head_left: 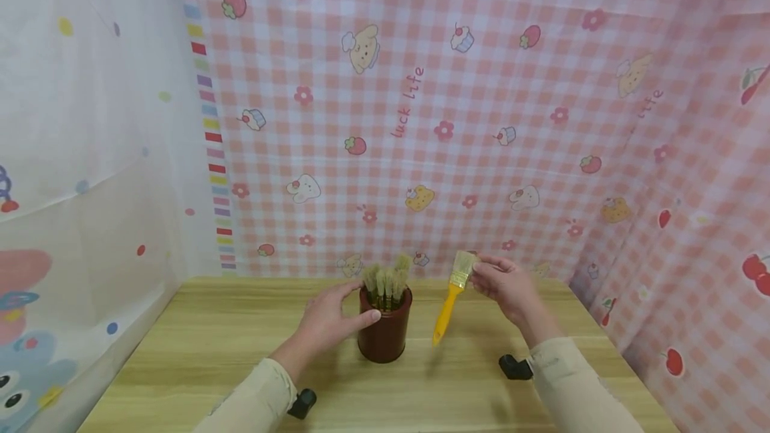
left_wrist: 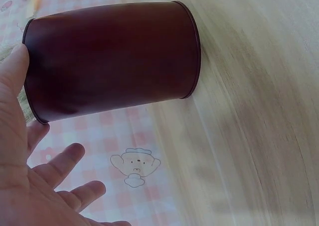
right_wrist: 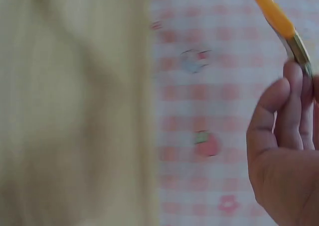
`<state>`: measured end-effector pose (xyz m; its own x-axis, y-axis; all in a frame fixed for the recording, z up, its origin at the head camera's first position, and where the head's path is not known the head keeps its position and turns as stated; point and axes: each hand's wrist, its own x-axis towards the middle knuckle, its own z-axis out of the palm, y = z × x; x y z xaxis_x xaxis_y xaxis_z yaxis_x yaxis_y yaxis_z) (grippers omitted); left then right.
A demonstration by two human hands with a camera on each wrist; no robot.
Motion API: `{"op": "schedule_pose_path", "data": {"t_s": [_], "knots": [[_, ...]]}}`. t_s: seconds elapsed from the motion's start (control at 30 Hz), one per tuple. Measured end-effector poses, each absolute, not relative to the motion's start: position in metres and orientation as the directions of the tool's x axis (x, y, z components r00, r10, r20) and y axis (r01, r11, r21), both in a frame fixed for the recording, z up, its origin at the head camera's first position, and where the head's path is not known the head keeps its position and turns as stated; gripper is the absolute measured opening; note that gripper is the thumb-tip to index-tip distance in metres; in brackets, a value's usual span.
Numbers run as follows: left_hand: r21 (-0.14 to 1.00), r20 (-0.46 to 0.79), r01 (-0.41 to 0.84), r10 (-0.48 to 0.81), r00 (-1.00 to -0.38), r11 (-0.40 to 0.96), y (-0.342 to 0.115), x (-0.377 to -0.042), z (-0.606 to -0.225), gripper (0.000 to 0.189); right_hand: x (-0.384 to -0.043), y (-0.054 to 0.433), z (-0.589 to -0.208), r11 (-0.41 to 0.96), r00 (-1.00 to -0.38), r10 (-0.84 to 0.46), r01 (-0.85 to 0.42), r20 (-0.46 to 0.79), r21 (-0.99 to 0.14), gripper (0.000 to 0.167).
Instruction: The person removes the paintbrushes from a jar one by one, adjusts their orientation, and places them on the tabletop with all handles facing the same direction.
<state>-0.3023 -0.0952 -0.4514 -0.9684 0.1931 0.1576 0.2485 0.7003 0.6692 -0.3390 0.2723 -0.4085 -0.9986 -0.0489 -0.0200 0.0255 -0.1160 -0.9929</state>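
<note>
Head view: brown cup [head_left: 385, 333] of brushes [head_left: 385, 279] stands beside held yellow brush [head_left: 450, 306].

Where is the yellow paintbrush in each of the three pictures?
Head view: the yellow paintbrush is right of centre, held bristles-up by the right hand, beside the brown cup.
Left wrist view: only an orange blur at the top-left corner, which may be it.
Right wrist view: top right, its handle slants above the fingers.
Shared landmark: the pink checked cloth.
</note>
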Motion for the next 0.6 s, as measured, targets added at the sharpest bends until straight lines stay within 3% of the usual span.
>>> {"op": "schedule_pose_path", "data": {"t_s": [0.13,0.27,0.6], "knots": [[0.670,0.155,0.244,0.190,-0.969,0.701,-0.094,-0.301,-0.449,0.080,-0.344,0.270,-0.441,-0.029,-0.986,-0.146,0.087,-0.082,-0.996,0.029],[0.669,0.152,0.240,0.187,-0.971,0.703,-0.094,-0.301,-0.449,0.080,-0.346,0.258,-0.463,0.075,-0.975,-0.165,0.135,-0.146,-0.988,0.044],[0.651,0.151,0.235,0.180,-0.972,0.722,-0.095,-0.302,-0.451,0.081,-0.352,0.238,-0.501,0.350,-0.987,-0.080,0.103,-0.139,-0.931,0.032]]}}
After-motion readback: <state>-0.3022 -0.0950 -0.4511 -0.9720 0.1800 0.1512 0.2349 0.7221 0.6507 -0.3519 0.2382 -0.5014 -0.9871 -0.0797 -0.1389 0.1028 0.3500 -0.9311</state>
